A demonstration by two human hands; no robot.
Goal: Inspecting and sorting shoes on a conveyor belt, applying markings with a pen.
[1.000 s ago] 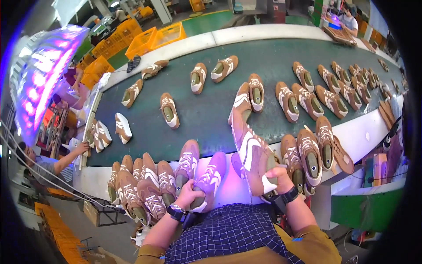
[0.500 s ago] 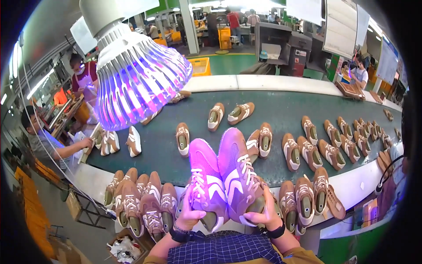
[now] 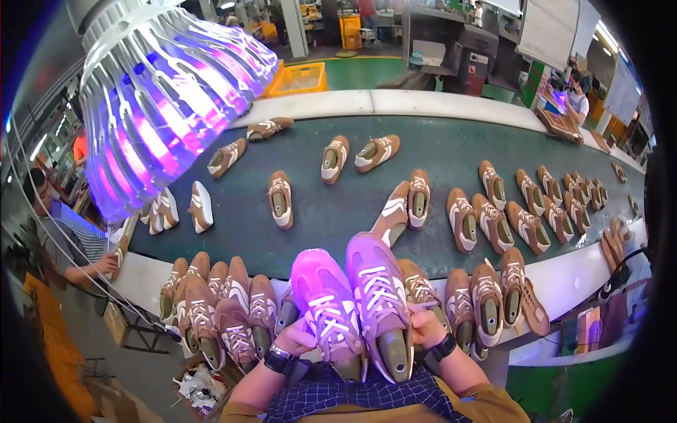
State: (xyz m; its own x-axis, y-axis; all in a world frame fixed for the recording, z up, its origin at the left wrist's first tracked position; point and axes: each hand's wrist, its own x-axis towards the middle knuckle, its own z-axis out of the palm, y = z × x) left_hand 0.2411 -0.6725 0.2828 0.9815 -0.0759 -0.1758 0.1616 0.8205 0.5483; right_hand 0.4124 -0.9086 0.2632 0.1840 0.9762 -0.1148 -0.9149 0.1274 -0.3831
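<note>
Low in the middle I hold a pair of brown sneakers with white laces and olive shoe lasts inside, toes pointing away from me. My left hand [image 3: 296,338] grips the left sneaker [image 3: 326,299] by its heel side. The right sneaker [image 3: 377,289] is held at its outer side by my right hand [image 3: 427,328]. The two sneakers lean close together, laces facing up. Purple light tints their uppers, most strongly the left toe. Both hands are closed, with some fingers hidden behind the shoes.
A large ribbed lamp [image 3: 173,99] glowing purple hangs at the upper left. Ahead runs a green conveyor belt [image 3: 317,243] carrying many similar sneakers. More sneakers [image 3: 236,331] crowd the white near ledge on both sides of me. A co-worker's hand [image 3: 106,264] is at the left end.
Both sneakers have been rolled and lowered toward me, so their laces and lasts face up instead of their striped sides. The view has shifted, and the lamp appears farther left and higher.
</note>
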